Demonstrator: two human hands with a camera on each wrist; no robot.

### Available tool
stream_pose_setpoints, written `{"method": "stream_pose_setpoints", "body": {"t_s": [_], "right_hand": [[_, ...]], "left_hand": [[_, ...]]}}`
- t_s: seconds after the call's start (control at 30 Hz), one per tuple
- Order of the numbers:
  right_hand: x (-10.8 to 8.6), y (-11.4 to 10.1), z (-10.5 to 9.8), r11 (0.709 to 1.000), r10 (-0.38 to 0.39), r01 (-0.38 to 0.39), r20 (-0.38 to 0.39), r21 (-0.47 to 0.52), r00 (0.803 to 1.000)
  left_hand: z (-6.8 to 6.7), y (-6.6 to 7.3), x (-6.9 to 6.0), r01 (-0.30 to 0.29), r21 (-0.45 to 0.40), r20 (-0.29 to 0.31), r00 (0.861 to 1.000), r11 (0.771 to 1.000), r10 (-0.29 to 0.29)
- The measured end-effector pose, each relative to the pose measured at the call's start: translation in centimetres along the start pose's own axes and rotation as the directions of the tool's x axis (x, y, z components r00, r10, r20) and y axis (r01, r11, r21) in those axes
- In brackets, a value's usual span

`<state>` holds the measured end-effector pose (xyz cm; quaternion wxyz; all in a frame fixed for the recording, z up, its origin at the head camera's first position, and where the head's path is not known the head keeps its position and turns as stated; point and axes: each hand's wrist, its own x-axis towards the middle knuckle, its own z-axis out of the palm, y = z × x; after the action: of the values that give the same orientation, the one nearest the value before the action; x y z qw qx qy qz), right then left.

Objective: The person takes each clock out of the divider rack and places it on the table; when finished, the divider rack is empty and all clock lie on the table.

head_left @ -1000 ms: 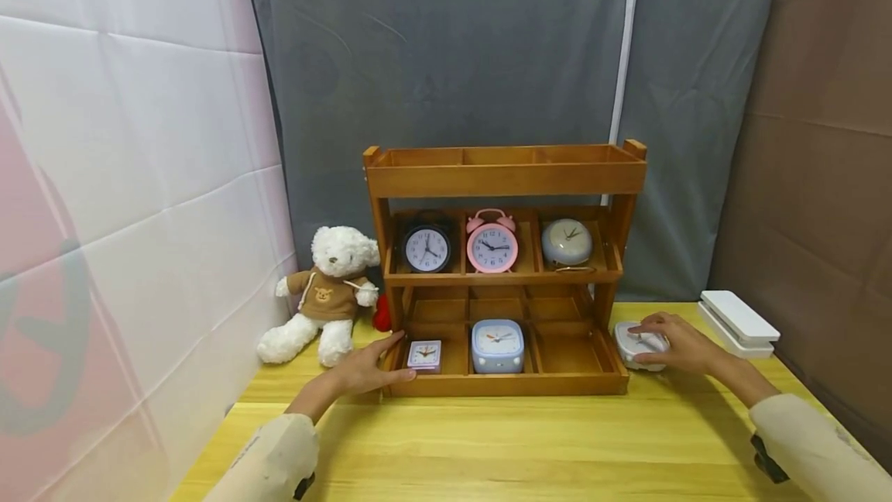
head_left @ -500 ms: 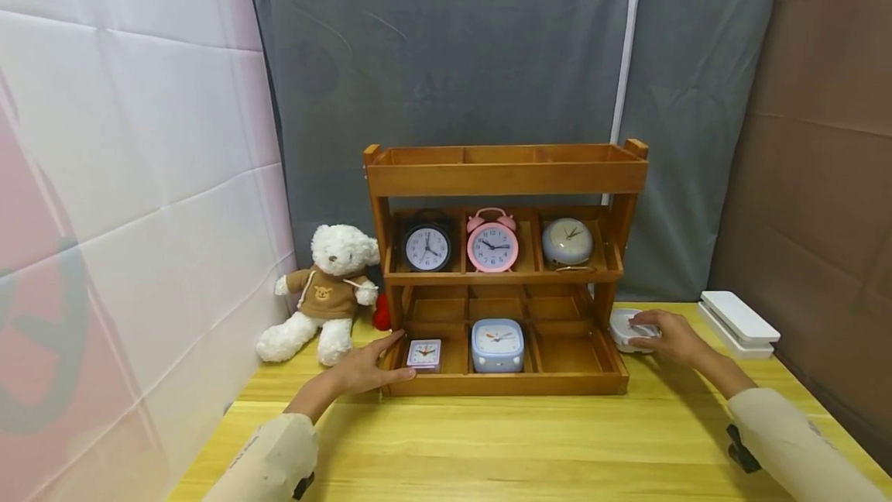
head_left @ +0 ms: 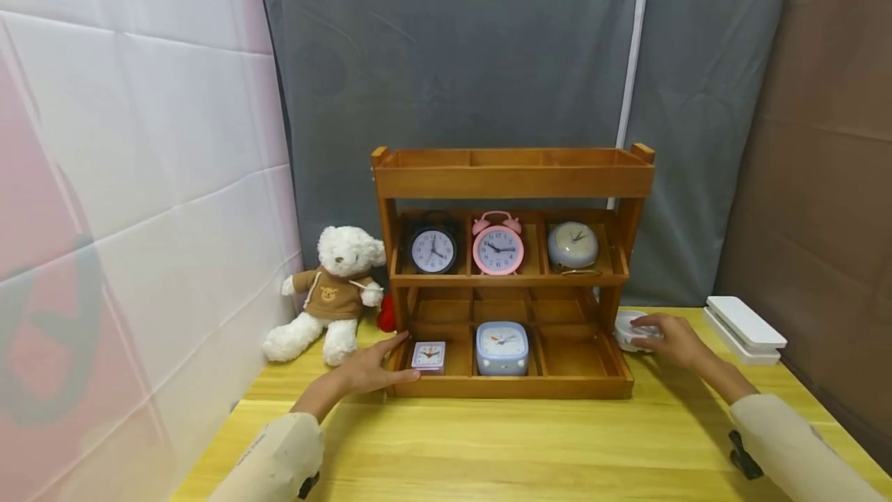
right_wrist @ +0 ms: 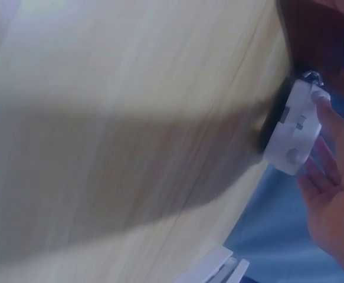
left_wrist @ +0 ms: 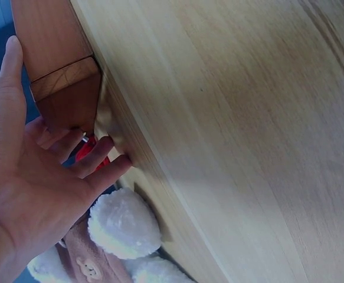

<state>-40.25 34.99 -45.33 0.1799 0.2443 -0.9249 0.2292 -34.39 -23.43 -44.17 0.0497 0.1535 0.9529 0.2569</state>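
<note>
The right hand [head_left: 672,343] pinches the white clock [head_left: 629,328] just beside the right end of the wooden shelf [head_left: 516,180], thumb and fingers at opposite sides of it; whether the clock rests fully on the table [head_left: 516,440] or is slightly raised, I cannot tell. The left hand [head_left: 365,369] lies at the shelf's left front corner, fingers loosely spread, thumb along the front rail near the lavender clock [head_left: 428,355]. The likeliest trouble is on the right — a sideways push could knock clock against end panel, jolting the pink alarm clock [head_left: 498,249] or the round pale clock [head_left: 573,245] in the middle tier, whose rounded body looks readiest to roll. The pinch seems to rely on fingertips, so a smooth casing could slip. On the left, an inward twitch of the thumb could tip the lavender clock.
</note>
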Motion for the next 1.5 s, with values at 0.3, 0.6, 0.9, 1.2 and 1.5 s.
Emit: {"method": "stream_pose_setpoints", "body": {"t_s": [0.3,0.6,0.9,1.2,1.5], "right_hand": [[-0.4,-1.9,-0.8,1.0,-0.007,0.007,-0.027,0.007,1.0],[-0.2,-4.5,-1.1,0.995,-0.097,0.099,-0.059,0.023,0.994],[0.5,-8.0,0.2,0.977,-0.211,0.213,-0.069,0.016,0.975],[2.1,-12.1,1.7,0.974,-0.198,0.198,-0.006,0.111,0.98],[3.9,-14.4,3.2,0.974,-0.157,0.141,0.082,0.178,0.984]], "left_hand": [[0.1,0.1,0.0,-0.002,-0.008,0.002,1.0,1.0,0.002],[-0.2,-0.1,-0.2,0.012,-0.037,0.007,1.0,0.999,-0.012],[-0.2,-0.1,-0.2,0.008,-0.035,0.005,1.0,0.999,-0.007],[-0.2,0.1,-0.3,0.001,-0.039,0.002,1.0,0.999,-0.001],[-0.1,-0.3,0.0,0.002,-0.013,-0.005,1.0,1.0,-0.002]]}}
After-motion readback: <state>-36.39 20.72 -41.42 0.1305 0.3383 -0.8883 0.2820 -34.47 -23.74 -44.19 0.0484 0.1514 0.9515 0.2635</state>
